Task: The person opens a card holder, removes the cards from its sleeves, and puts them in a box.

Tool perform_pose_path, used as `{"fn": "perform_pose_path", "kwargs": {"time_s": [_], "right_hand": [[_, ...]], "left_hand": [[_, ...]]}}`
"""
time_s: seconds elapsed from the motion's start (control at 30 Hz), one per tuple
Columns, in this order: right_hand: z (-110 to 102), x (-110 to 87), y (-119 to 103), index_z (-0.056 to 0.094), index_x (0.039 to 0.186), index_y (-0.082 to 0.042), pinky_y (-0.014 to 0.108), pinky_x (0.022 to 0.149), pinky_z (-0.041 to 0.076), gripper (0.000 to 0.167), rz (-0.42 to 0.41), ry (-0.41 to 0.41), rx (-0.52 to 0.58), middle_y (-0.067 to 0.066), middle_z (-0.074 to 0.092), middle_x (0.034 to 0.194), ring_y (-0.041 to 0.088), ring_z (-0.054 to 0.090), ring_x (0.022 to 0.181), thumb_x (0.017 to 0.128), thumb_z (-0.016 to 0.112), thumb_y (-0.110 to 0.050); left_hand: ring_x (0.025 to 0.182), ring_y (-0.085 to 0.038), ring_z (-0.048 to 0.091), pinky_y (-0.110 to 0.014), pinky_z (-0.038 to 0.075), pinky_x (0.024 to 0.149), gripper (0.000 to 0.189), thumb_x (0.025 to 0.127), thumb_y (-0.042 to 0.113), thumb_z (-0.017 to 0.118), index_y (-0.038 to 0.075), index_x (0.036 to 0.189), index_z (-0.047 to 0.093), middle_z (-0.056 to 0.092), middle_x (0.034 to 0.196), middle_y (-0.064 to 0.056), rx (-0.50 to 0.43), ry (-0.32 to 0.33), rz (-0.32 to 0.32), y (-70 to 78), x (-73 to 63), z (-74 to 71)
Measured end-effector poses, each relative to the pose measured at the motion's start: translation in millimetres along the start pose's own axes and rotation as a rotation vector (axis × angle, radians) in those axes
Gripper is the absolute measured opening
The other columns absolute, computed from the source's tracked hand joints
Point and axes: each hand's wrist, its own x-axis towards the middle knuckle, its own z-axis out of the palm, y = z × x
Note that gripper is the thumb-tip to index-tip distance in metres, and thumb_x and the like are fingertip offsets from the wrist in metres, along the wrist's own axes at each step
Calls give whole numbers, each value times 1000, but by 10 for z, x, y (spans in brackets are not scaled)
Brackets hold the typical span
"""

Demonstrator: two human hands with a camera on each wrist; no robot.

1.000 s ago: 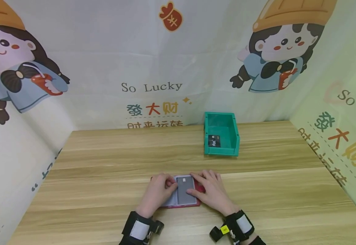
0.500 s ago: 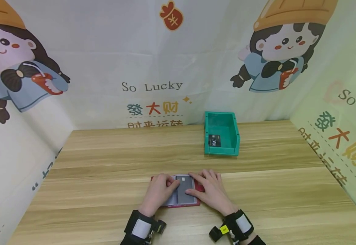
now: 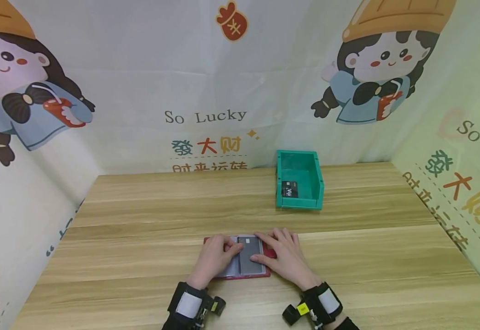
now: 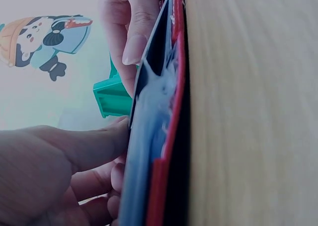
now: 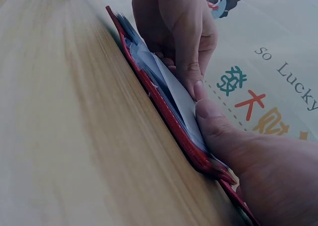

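Observation:
A red card holder (image 3: pixel 267 250) lies open on the table, its clear plastic sleeves (image 5: pixel 140 58) fanned up in the right wrist view. On its right-hand page is a dark grey card (image 3: pixel 249 265) with a small chip near the top. My left hand (image 3: pixel 214 257) has curled fingers and pinches at the card's left edge with thumb and forefinger. With fingers spread, my right hand (image 3: pixel 286 257) rests over the holder's right side; its thumb (image 5: pixel 211 117) presses on the card and its forefinger lies by the top corner. The holder's far left part is hidden by my left hand.
A green open bin (image 3: pixel 299 204) stands at the back of the wooden table (image 3: pixel 140 215), with a black VIP card (image 3: pixel 289 189) in it. A printed cloth (image 3: pixel 140 82) hangs along the back and sides. Each wrist wears a strapped camera.
My left thumb and forefinger have shifted slightly to the right, onto the edge of the grey card. The right hand and the card holder stay almost still.

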Motion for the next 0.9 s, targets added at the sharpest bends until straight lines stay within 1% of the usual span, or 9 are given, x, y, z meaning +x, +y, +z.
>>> {"fn": "perform_pose_path", "kwargs": {"time_s": [0.2, 0.33, 0.47, 0.63, 0.9], "right_hand": [[-4, 3, 0, 69, 139, -17, 41, 88, 28, 58, 9, -9, 4, 1, 57, 106, 19, 44, 98, 90, 80, -45], [-10, 4, 0, 69, 140, -18, 41, 89, 28, 58, 13, -15, 11, 1, 57, 106, 19, 44, 99, 90, 80, -45], [-10, 5, 1, 69, 139, -17, 42, 90, 28, 57, 17, -19, 17, 1, 57, 107, 20, 44, 100, 90, 80, -45], [-7, 5, -1, 69, 139, -17, 43, 90, 28, 57, 20, -20, 16, 1, 56, 106, 21, 44, 101, 90, 81, -45], [-1, 10, 6, 69, 139, -18, 42, 89, 27, 57, 21, -14, 8, -1, 54, 103, 20, 43, 99, 90, 81, -45]], "left_hand": [[59, -7, 40, -21, 28, 56, 25, 98, 18, 74, 6, 76, 69, 47, 66, 7, -8, -17, 22, -47, 9, -20], [61, -8, 43, -22, 31, 57, 22, 98, 18, 74, 6, 79, 71, 50, 67, 6, -39, -38, -2, -100, 26, -53], [62, -10, 43, -22, 31, 58, 21, 97, 16, 74, 6, 79, 72, 49, 66, 5, -70, -55, -18, -137, 33, -99], [62, -9, 43, -22, 31, 59, 21, 97, 16, 74, 6, 79, 72, 48, 66, 6, -80, -74, -23, -164, 51, -137], [66, -11, 45, -22, 32, 60, 20, 98, 18, 73, 5, 82, 74, 50, 69, 5, -112, -101, -14, -228, 58, -198]]}}
